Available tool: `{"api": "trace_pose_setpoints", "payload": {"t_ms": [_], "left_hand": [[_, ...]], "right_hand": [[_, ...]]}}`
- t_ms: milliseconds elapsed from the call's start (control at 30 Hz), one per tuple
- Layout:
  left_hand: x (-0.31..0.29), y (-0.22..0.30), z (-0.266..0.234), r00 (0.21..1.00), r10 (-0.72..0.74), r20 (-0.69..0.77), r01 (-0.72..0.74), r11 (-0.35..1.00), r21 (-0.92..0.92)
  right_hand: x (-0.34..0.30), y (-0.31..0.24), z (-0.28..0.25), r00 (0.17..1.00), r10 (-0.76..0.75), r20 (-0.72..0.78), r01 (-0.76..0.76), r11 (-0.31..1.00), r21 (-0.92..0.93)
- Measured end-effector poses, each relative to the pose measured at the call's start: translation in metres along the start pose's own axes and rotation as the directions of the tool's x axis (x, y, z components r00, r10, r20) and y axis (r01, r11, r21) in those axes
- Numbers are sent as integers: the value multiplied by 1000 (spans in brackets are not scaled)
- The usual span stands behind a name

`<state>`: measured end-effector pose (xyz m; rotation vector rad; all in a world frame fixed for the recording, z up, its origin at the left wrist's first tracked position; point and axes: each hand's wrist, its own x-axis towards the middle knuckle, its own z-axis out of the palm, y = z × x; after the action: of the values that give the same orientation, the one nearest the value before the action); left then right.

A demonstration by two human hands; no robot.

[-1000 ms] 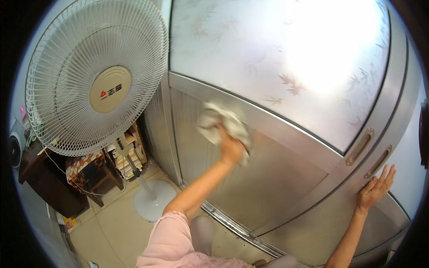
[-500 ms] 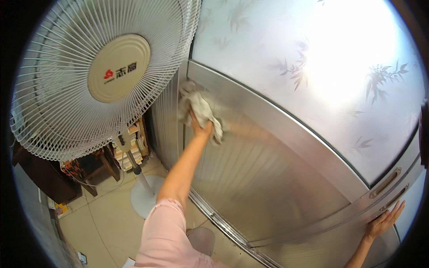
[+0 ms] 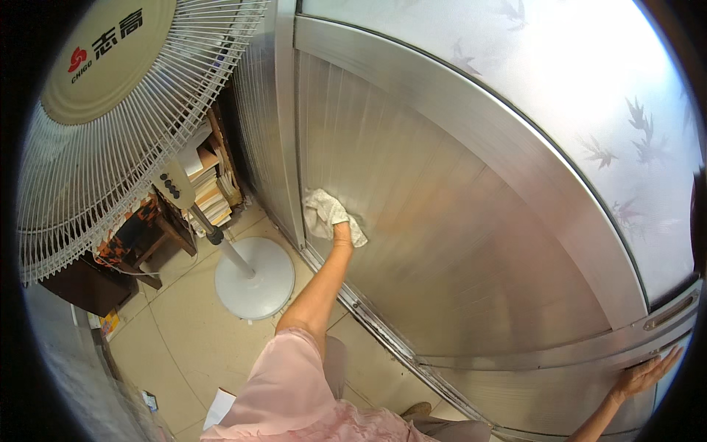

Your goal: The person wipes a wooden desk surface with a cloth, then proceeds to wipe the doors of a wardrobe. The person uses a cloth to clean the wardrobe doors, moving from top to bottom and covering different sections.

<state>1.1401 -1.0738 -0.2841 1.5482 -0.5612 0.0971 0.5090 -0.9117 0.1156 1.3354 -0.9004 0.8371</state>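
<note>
My left hand (image 3: 342, 233) presses a crumpled pale cloth (image 3: 322, 211) against the lower metal panel (image 3: 434, 243) of a sliding door, near the panel's left edge. The cloth covers most of the fingers. Far to the right, my right hand (image 3: 642, 377) rests on the door frame just below a recessed handle (image 3: 670, 311), fingers stretched out and holding nothing. Above the metal panel is frosted glass (image 3: 560, 110) with a leaf pattern.
A standing fan (image 3: 147, 140) looms at upper left, its round base (image 3: 254, 278) on the tiled floor (image 3: 184, 346). Behind it are stacked papers (image 3: 210, 199) on a shelf and a dark wooden stool (image 3: 166, 239). A metal track (image 3: 383, 331) runs along the door's foot.
My left hand and the cloth have moved down the panel from near its top left corner. The view has tilted downward, showing more floor. My right hand stays at the frame.
</note>
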Motion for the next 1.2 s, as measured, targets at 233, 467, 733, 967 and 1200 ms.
{"api": "trace_pose_setpoints", "payload": {"t_ms": [233,467,733,967,1200], "left_hand": [[-58,175,4,924,379,54,-365,914,-175],[-2,320,-36,721,685,100,-671,727,-142],[-102,85,-5,927,348,138,-366,920,142],[-151,217,-7,917,382,116,-346,906,-244],[-137,348,-39,627,708,324,-643,705,-298]], "right_hand": [[3,-3,-4,1000,0,3,0,1000,2],[12,-15,-8,1000,28,10,-28,1000,-9],[6,-10,-4,999,40,-8,-40,999,14],[17,-21,-9,995,92,-45,-88,992,90],[16,-22,-13,993,105,-53,-99,991,93]]}}
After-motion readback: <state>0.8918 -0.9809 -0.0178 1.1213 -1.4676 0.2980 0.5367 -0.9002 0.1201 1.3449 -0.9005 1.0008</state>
